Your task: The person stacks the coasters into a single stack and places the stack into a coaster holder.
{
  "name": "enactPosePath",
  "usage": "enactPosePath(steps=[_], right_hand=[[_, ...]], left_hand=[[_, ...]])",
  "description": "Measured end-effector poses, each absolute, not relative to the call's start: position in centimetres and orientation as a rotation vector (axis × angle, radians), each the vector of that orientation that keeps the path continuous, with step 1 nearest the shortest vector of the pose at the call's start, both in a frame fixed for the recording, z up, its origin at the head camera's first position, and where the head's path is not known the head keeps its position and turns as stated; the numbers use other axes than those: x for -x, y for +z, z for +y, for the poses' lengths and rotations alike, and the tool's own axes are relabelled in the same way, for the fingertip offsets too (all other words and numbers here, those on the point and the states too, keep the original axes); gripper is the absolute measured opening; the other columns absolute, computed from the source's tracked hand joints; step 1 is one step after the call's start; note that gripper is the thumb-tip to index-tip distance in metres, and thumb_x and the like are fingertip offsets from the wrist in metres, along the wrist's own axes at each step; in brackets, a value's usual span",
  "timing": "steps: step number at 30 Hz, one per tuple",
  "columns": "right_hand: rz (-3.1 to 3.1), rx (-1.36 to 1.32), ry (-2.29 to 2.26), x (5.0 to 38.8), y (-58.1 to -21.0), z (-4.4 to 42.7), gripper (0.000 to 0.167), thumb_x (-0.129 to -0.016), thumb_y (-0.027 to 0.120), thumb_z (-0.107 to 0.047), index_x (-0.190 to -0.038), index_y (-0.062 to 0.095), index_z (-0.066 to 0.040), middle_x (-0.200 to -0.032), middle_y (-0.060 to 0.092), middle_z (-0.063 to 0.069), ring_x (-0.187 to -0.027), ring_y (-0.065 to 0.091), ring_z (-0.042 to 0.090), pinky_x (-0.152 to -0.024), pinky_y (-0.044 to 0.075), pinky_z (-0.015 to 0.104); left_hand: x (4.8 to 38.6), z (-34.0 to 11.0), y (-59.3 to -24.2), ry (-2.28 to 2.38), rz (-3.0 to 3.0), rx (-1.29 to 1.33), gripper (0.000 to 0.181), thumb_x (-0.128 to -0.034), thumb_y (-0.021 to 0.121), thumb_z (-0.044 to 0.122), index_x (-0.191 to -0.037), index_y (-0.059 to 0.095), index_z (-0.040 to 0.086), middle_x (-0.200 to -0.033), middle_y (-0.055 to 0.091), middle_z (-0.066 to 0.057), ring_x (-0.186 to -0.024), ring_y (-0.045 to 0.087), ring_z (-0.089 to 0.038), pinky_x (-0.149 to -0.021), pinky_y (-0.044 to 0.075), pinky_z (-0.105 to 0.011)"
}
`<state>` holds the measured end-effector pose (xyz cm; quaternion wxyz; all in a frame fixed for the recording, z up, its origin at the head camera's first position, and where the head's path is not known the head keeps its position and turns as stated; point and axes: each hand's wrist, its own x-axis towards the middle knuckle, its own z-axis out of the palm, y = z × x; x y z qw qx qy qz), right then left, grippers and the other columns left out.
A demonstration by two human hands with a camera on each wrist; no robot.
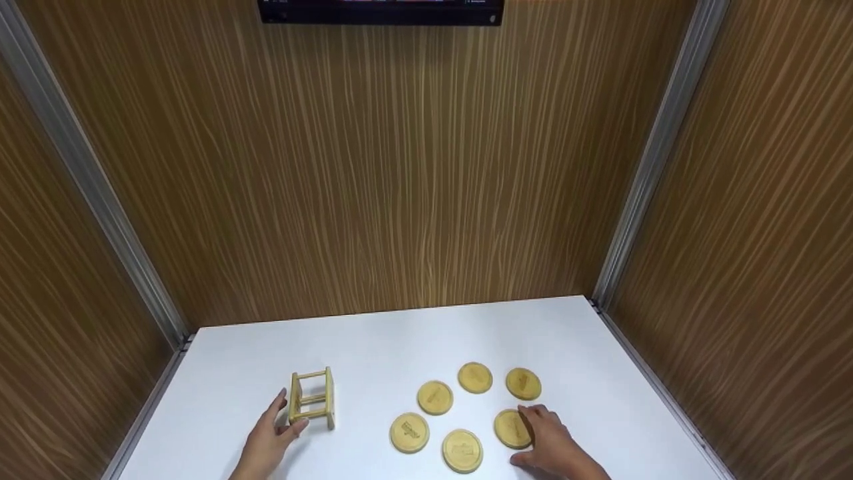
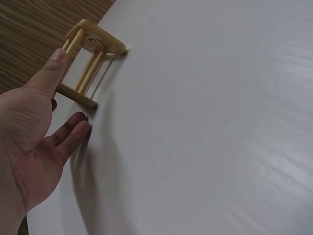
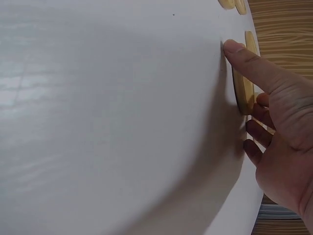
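Observation:
A small wooden rack with two side panels joined by rods stands at the left of the white table. My left hand is around its near left corner, thumb by the front rod and fingers extended beside the left panel. In the left wrist view the left hand has its thumb over the rack, other fingers spread below. To the right, my right hand reaches over a round wooden coaster, fingertips at its far right edge, thumb apart from it. The right wrist view shows this coaster beyond the right hand.
Several more coasters lie flat in a loose ring: near-middle, left, upper left, far and far right. Wood-patterned panels enclose the table. A dark screen hangs above.

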<state>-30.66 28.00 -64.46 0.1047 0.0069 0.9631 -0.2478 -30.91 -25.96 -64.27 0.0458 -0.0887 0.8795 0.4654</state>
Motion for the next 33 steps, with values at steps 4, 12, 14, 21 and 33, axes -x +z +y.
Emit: enactPosePath(steps=[4, 12, 14, 21, 33], right_hand=[[2.840, -0.012, -0.768, 30.6, -64.6, 28.1, 0.105, -0.068, 0.105, -0.038, -0.156, 0.055, -0.008, -0.154, 0.057, 0.019, -0.145, 0.053, 0.048, -0.123, 0.045, 0.067], [2.852, 0.007, -0.793, 30.6, -64.8, 27.9, 0.098, -0.071, 0.104, -0.034, -0.154, 0.058, -0.009, -0.150, 0.058, 0.017, -0.143, 0.055, 0.047, -0.123, 0.045, 0.067], [2.853, 0.001, -0.804, 30.6, -64.8, 28.0, 0.096, -0.072, 0.103, -0.033, -0.153, 0.059, -0.009, -0.148, 0.059, 0.016, -0.141, 0.056, 0.046, -0.122, 0.045, 0.067], [2.830, -0.077, -0.860, 31.1, -65.2, 28.1, 0.091, -0.073, 0.102, -0.031, -0.151, 0.061, -0.009, -0.138, 0.060, 0.011, -0.137, 0.058, 0.040, -0.122, 0.047, 0.064], [2.830, -0.095, -0.857, 31.5, -65.0, 28.0, 0.092, -0.073, 0.103, -0.032, -0.151, 0.060, -0.005, -0.140, 0.061, 0.011, -0.140, 0.056, 0.041, -0.125, 0.044, 0.063]], left_hand=[[31.2, -25.7, -64.2, 1.447, 2.646, 0.269, 0.107, -0.1008, 0.071, 0.057, -0.174, 0.012, 0.008, -0.174, 0.028, -0.032, -0.146, 0.054, -0.053, -0.112, 0.059, -0.052], [31.7, -25.7, -64.1, 1.475, 2.598, 0.352, 0.116, -0.0939, 0.070, 0.070, -0.175, 0.010, 0.013, -0.173, 0.030, -0.031, -0.151, 0.045, -0.054, -0.104, 0.065, -0.041], [31.9, -25.7, -64.1, 1.481, 2.596, 0.360, 0.120, -0.0901, 0.069, 0.075, -0.175, 0.010, 0.014, -0.173, 0.031, -0.032, -0.151, 0.046, -0.055, -0.103, 0.066, -0.040], [32.0, -25.2, -64.1, 1.467, 2.644, 0.321, 0.108, -0.0964, 0.064, 0.074, -0.175, 0.019, 0.015, -0.170, 0.038, -0.032, -0.144, 0.057, -0.053, -0.096, 0.068, -0.040], [32.4, -24.8, -63.8, 1.434, 2.679, 0.376, 0.083, -0.1088, 0.065, 0.048, -0.173, 0.024, 0.014, -0.165, 0.044, -0.033, -0.133, 0.067, -0.045, -0.088, 0.068, -0.036]])
